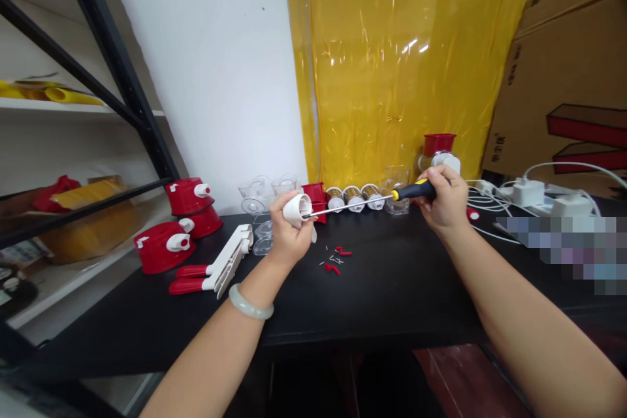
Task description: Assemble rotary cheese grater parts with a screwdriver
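Observation:
My left hand (290,235) is closed around a white plastic part with a round, hollow end (296,208), its opening turned to the right. In my right hand (445,199) is a screwdriver (414,191) with a black and yellow handle, held nearly level. Its long shaft reaches left, and the tip is at the rim or just inside the opening; which one I cannot tell. Below, on the black table (382,294), lie two small red parts (332,268) and several tiny screws (336,260).
Red housings (164,248) and white handles with red grips (223,268) lie at left. Clear plastic parts (255,192), a red part (316,199) and several drums (353,198) line the back. A red-topped assembly (439,144), white adapters (529,192) and cables stand at right.

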The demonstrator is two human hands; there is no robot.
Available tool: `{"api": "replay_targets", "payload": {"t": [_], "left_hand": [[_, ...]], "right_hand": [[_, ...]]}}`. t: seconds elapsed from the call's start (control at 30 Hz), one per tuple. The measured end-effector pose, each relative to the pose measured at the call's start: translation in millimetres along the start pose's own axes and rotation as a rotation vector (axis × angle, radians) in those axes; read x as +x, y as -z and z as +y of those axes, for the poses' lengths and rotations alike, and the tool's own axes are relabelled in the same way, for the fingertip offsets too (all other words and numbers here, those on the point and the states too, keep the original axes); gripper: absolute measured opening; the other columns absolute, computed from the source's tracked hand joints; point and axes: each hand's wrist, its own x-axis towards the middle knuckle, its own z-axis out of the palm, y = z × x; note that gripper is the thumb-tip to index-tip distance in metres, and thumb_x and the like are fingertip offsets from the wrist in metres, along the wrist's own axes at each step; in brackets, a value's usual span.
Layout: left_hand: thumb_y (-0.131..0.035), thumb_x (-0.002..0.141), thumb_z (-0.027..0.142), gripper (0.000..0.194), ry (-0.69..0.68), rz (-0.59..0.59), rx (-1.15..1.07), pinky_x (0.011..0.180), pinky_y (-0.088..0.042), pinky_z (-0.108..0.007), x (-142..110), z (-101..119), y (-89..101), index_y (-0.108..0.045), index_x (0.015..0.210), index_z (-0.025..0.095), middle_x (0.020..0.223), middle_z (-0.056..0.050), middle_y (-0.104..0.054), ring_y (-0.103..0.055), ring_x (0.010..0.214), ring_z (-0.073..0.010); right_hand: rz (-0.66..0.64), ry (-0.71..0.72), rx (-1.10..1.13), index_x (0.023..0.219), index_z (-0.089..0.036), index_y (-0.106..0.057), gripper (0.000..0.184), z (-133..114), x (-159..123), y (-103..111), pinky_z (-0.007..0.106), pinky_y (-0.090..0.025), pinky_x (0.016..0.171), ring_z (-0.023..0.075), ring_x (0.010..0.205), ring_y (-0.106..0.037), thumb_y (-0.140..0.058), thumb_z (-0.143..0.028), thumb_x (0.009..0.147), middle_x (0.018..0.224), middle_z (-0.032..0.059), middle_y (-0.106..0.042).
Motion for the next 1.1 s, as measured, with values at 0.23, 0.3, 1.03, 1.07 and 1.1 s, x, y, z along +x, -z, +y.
{"api": "replay_targets", "payload": {"t": [0.23,0.3,1.03,1.07,1.1], "left_hand": [[-0.057,0.09,0.029,0.046,-0.251,0.071,-0.084,0.073,-0.053,-0.033,7,5,-4.6,-0.023,0.121,0.03,0.092,0.001,-0.054,-0.062,0.07,-0.0123],[-0.057,0.09,0.028,0.046,-0.266,0.082,-0.073,0.071,-0.053,-0.032,9,5,-5.2,-0.023,0.121,0.03,0.093,0.0,-0.054,-0.061,0.071,-0.0125],[-0.052,0.084,0.019,0.051,0.341,-0.359,0.579,0.079,-0.052,-0.043,20,24,10.3,-0.042,0.134,0.021,0.115,-0.013,-0.066,-0.067,0.095,-0.0309],[-0.051,0.084,0.019,0.051,0.35,-0.391,0.6,0.078,-0.052,-0.042,22,25,10.6,-0.042,0.134,0.021,0.112,-0.013,-0.067,-0.068,0.093,-0.0311],[-0.05,0.085,0.019,0.05,0.358,-0.42,0.619,0.077,-0.052,-0.042,22,25,10.8,-0.042,0.134,0.022,0.111,-0.013,-0.067,-0.068,0.091,-0.0312]], "right_hand": [[0.06,0.091,-0.012,0.066,-0.021,-0.052,0.022,-8,-5,-3,0.022,-0.028,0.031,0.0076,0.04,-0.039,-0.064,-0.034,0.078,0.061,-0.0023,-0.053],[0.082,0.109,-0.014,0.065,-0.021,-0.054,0.02,-10,-7,-4,0.023,-0.027,0.03,0.0078,0.039,-0.038,-0.063,-0.032,0.079,0.059,-0.0022,-0.051],[-0.301,-0.369,-0.413,0.055,-0.02,-0.052,0.048,20,10,18,0.025,-0.023,0.031,0.0098,0.028,-0.036,-0.053,-0.058,0.084,0.037,-0.0018,-0.046],[-0.301,-0.388,-0.43,0.053,-0.02,-0.049,0.051,22,10,18,0.025,-0.022,0.032,0.0092,0.028,-0.034,-0.053,-0.061,0.083,0.035,-0.0024,-0.044],[-0.302,-0.408,-0.428,0.052,-0.02,-0.048,0.052,24,10,18,0.024,-0.022,0.033,0.0087,0.029,-0.033,-0.055,-0.062,0.082,0.034,-0.0031,-0.041]]}}
